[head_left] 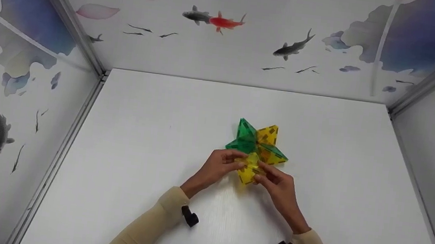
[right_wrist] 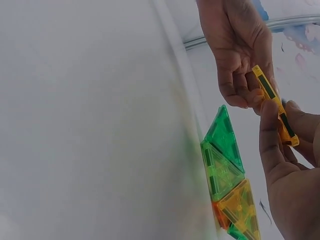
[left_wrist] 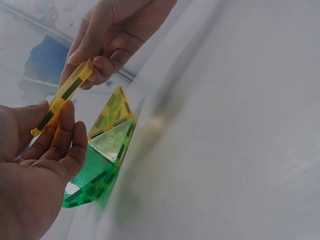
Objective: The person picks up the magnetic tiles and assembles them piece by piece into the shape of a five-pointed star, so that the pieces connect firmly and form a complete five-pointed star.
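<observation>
Both hands pinch a translucent yellow magnetic tile piece (head_left: 247, 173) between thumb and fingers, one hand at each end. My left hand (head_left: 220, 165) grips its left side, my right hand (head_left: 281, 184) its right side. In the left wrist view the yellow piece (left_wrist: 64, 97) is seen edge-on, with dark magnet strips along the edge. Just beyond the hands, a star-like build of triangular magnetic tiles stands on the table, with a green point (head_left: 246, 131), a yellow point (head_left: 268, 135) and a yellow-orange point (head_left: 275, 155). Pale green triangles (right_wrist: 222, 172) show on its near side.
The build and hands are over the middle of a white table (head_left: 139, 129). White panels printed with fish, petals and blue washes enclose it at the back (head_left: 249, 60) and sides. Black wrist devices (head_left: 190, 216) sit at both cream sleeves (head_left: 148, 224).
</observation>
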`<state>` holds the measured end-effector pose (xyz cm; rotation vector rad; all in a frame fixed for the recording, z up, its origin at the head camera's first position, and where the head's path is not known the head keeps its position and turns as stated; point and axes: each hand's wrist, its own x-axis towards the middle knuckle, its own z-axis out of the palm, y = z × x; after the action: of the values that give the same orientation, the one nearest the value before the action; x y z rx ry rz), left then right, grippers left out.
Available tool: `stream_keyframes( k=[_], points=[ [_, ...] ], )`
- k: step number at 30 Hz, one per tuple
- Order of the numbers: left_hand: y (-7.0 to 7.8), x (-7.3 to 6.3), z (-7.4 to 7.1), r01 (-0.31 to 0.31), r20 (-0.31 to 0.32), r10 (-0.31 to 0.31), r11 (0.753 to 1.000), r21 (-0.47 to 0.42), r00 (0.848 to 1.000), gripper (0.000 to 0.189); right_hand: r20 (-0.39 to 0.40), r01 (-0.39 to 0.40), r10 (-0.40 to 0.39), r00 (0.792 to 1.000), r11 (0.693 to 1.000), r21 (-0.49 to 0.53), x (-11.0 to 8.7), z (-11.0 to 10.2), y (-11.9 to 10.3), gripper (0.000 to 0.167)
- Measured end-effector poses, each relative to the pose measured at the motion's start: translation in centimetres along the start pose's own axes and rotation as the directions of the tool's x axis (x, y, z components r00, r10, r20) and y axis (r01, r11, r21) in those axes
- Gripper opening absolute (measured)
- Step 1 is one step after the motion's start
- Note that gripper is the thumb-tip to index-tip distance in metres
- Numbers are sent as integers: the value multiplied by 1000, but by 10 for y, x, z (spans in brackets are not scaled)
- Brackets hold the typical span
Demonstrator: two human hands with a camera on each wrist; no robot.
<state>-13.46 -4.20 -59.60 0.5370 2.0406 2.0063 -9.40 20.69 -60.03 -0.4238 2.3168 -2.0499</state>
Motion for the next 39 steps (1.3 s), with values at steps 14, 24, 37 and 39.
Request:
stream_keyframes(
  k=[14,24,37,39],
  points=[
    [-10,13,-8,-26,-352,139,951,308,926,26,-168,-13,16,986,1000,18,1,-4,6,34],
    [-20,20,-11,157,-340,-57,949,274,939,28,-249,-131,131,960,991,16,3,-3,15,34],
    [-27,7,1,104,-347,15,941,322,938,19,-306,-193,183,934,981,-2,3,-3,21,37],
    [-26,5,4,99,-343,22,938,331,939,20,-319,-194,180,930,981,-13,3,-3,22,37]
  ],
)
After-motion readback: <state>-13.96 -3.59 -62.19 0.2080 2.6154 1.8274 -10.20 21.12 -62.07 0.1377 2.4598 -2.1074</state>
